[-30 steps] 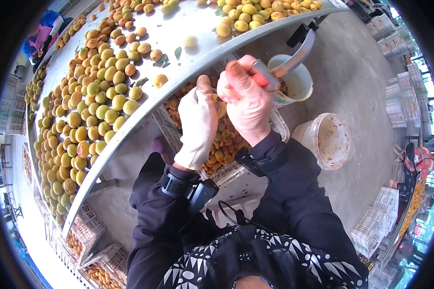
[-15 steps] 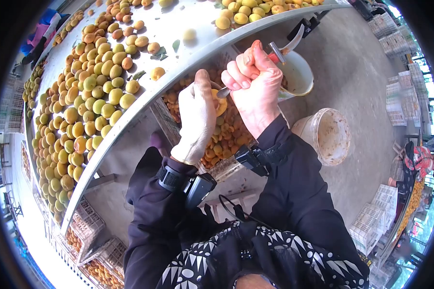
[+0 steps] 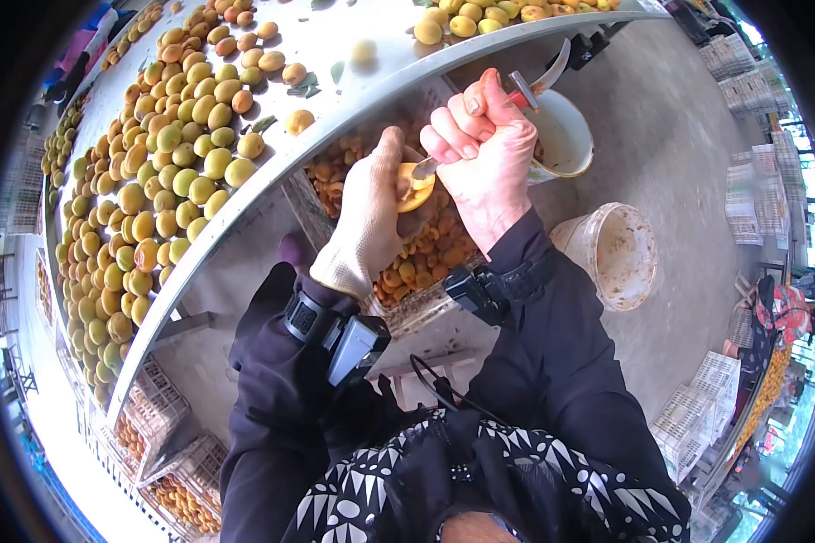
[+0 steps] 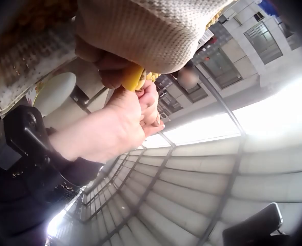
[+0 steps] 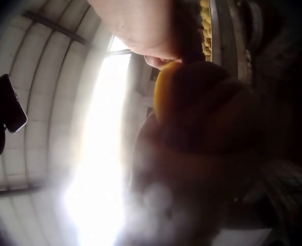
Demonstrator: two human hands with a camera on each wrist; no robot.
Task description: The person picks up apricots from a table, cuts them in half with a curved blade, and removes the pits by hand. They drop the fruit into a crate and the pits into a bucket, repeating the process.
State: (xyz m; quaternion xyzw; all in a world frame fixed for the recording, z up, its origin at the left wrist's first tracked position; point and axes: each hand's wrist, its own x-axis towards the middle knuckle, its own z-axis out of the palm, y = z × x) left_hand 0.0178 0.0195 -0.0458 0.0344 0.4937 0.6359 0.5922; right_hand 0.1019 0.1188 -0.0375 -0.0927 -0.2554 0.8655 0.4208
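Observation:
In the head view my left hand (image 3: 367,204), in a white knit glove, holds a cut yellow apricot (image 3: 417,188) over a crate of fruit. My right hand (image 3: 484,149) is bare and grips a curved knife (image 3: 523,93) by its red handle. Its blade points up and away, toward the table edge. A small spoon-like metal tip emerges below the right fist, right at the cut face of the apricot. The left wrist view shows the apricot (image 4: 133,77) between glove and bare fingers. Its yellow side (image 5: 164,92) shows in the dark right wrist view.
Many whole apricots (image 3: 145,217) cover the white table (image 3: 335,90) at left. The crate (image 3: 426,312) below my hands holds cut fruit. Two white buckets, one near the table (image 3: 575,136) and one closer (image 3: 611,258), stand at right. Stacked crates (image 3: 697,407) line the floor.
The right hand has turned so the blade points farther away and the metal tip has come down to the apricot. The left hand has tilted, showing the fruit's cut face.

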